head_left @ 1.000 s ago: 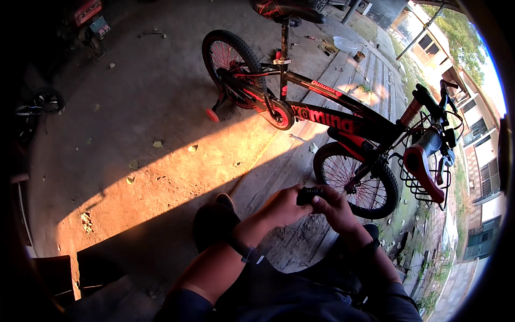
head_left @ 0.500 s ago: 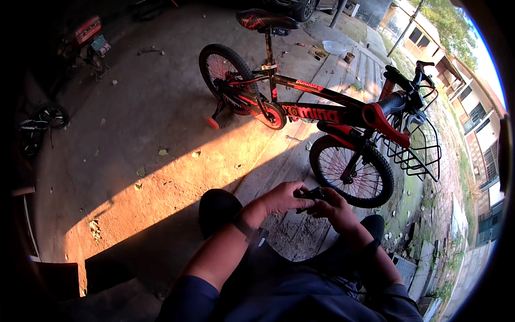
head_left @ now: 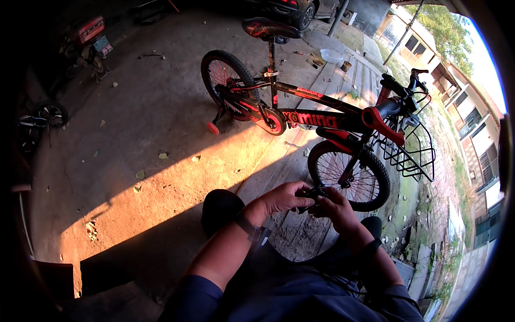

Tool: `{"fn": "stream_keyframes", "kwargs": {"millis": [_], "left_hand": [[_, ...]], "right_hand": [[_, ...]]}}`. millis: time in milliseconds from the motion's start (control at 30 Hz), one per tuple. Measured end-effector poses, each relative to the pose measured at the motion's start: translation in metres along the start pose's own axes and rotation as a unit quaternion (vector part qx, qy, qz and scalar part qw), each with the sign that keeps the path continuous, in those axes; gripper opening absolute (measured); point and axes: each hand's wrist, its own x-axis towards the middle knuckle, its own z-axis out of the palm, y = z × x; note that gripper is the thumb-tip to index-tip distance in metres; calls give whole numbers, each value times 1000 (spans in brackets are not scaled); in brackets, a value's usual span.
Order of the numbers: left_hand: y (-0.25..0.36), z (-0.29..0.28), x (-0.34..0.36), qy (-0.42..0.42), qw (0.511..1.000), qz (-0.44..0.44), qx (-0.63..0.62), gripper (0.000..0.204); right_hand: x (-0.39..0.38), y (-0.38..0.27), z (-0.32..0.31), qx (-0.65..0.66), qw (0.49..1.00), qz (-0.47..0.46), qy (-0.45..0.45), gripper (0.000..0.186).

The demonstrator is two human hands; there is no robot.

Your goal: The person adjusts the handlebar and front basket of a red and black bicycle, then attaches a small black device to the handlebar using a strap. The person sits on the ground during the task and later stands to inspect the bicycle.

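Note:
Between both hands, over my knees, is a small black part point(head_left: 311, 199) with a ridged-looking upper edge; its exact kind is too dark to tell. My left hand point(head_left: 287, 197) grips it from the left, thumb on top and fingers curled around. From the right, my right hand point(head_left: 335, 207) pinches it with thumb and fingers. Just beyond them stands a black and red child's bicycle point(head_left: 316, 118), upright, its front wheel point(head_left: 351, 174) closest to my hands. A wire basket point(head_left: 410, 150) hangs at its front, and a small red training wheel point(head_left: 213, 128) shows by the rear tyre.
On the ground behind the bicycle are a clear plastic bowl point(head_left: 331, 56), a small brown tin point(head_left: 346, 66) and scattered tools. A car point(head_left: 308, 13) is parked at the far side. At the left, in shadow, are a wheeled object point(head_left: 51, 114) and a red machine point(head_left: 91, 31).
The view has shifted slightly, so the bicycle's rear sits lower in the picture. Both hands keep hold of the black part, which appears slightly turned between the fingers.

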Motion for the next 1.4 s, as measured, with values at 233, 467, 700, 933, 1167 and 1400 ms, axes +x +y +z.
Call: {"fn": "stream_keyframes", "kwargs": {"millis": [233, 467, 700, 933, 1167, 1400], "left_hand": [[-1, -1, -1, 1, 1000, 10, -19, 46], [-1, -2, -4, 15, 999, 25, -23, 45], [-11, 0, 12, 7, 1000, 3, -16, 43], [-8, 13, 15, 8, 996, -72, -61, 42], [2, 19, 19, 17, 985, -69, -158, 49], [51, -22, -37, 246, 941, 68, -223, 43]], "right_hand": [[-4, -5, 7, -14, 1000, 1, 2, 42], [-3, -3, 6, -34, 999, 12, -9, 43], [1, 7, -10, -88, 995, -36, -24, 59], [1, 15, -20, -259, 960, -107, -19, 72], [-2, 6, -40, -156, 977, -138, -49, 64], [-22, -4, -106, -36, 991, -114, 58, 58]]}}
